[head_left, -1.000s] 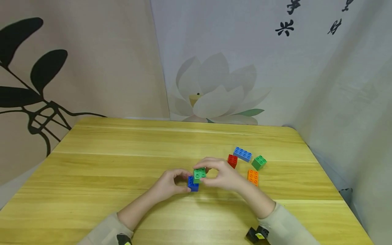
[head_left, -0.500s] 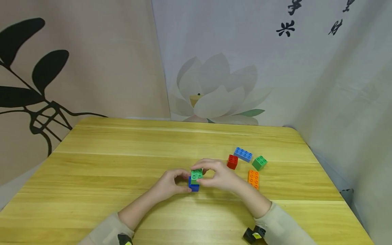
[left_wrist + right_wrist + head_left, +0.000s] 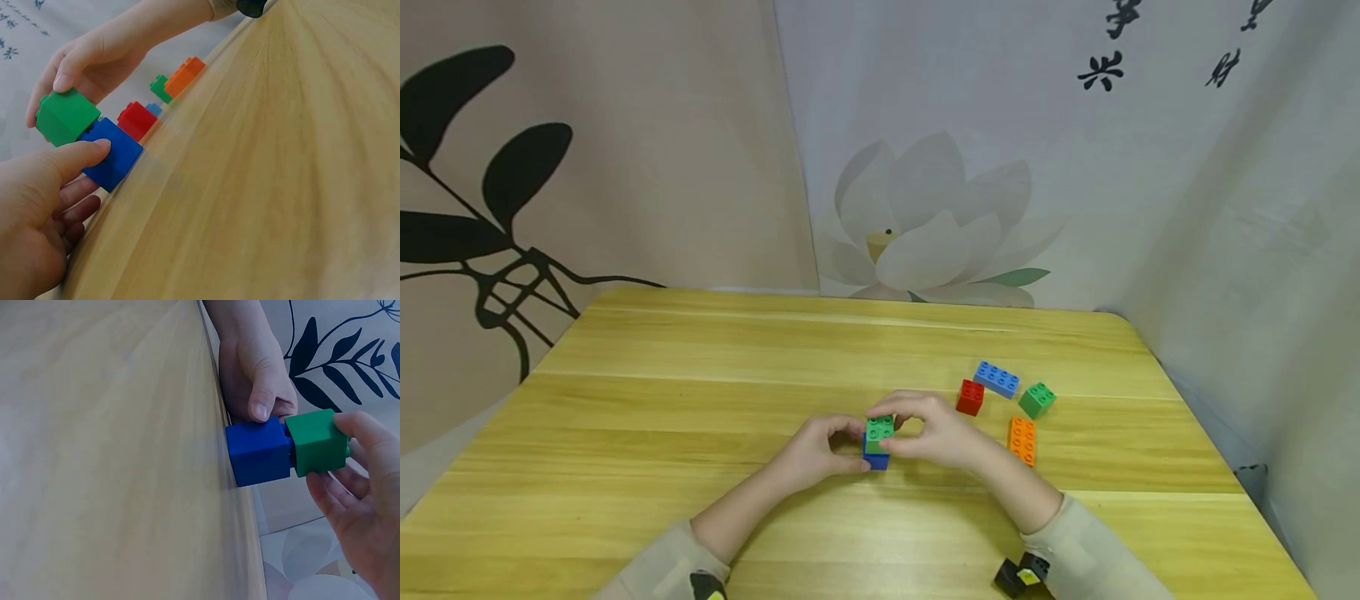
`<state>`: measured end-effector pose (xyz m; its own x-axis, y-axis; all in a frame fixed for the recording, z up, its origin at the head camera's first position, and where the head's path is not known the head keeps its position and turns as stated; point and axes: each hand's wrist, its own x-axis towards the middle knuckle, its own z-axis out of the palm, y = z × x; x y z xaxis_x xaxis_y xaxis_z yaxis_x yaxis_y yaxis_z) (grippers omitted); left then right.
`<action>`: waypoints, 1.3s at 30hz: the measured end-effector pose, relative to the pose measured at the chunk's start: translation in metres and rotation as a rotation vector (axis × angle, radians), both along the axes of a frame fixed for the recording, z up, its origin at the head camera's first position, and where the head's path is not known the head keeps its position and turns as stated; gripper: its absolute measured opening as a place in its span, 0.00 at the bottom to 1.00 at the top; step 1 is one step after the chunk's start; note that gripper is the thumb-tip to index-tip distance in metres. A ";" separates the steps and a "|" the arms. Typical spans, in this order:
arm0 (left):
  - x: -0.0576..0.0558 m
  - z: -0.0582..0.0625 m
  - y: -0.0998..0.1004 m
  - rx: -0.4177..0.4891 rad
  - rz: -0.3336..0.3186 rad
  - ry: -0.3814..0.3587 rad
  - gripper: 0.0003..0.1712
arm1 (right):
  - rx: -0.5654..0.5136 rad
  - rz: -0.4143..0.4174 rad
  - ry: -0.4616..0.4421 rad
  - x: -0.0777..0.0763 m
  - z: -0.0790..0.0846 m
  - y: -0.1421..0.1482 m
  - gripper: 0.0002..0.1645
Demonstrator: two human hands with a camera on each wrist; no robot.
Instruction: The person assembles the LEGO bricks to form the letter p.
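Observation:
A blue square toy building brick (image 3: 259, 452) stands on the table, studs up. My left hand (image 3: 816, 450) pinches it, thumb on its near side. Right over it my right hand (image 3: 928, 429) holds a green square brick (image 3: 880, 429) between thumb and fingers. In the right wrist view the green brick sits at the blue one's studs, slightly tilted, with some blue studs showing between the two. From the left wrist view the left thumb lies across the blue brick's face, and the right thumb rests on the green brick.
Right of the hands on the wooden table (image 3: 700, 358) lie a red brick (image 3: 970, 397), a long light-blue brick (image 3: 997, 379), another green brick (image 3: 1037, 400) and an orange brick (image 3: 1022, 441). Printed cloth (image 3: 700, 150) hangs behind the table.
The right hand has moved the green brick slightly left, from over the blue brick's right part to above it and lined up more closely. The left hand stays in place.

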<state>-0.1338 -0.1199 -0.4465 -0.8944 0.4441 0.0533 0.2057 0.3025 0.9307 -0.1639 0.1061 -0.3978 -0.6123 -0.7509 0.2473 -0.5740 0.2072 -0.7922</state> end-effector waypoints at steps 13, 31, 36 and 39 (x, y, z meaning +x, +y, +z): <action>0.000 -0.001 0.000 0.007 -0.018 0.011 0.20 | 0.050 -0.008 -0.102 0.003 0.004 -0.001 0.22; 0.000 0.002 0.001 -0.006 0.003 0.006 0.20 | 0.097 0.001 -0.168 -0.003 0.009 -0.002 0.21; 0.000 0.001 0.001 -0.008 0.011 0.005 0.19 | 0.118 -0.013 -0.206 -0.003 0.012 -0.002 0.22; -0.001 0.001 0.001 -0.001 0.006 0.002 0.19 | 0.128 -0.021 -0.210 -0.002 0.013 -0.001 0.22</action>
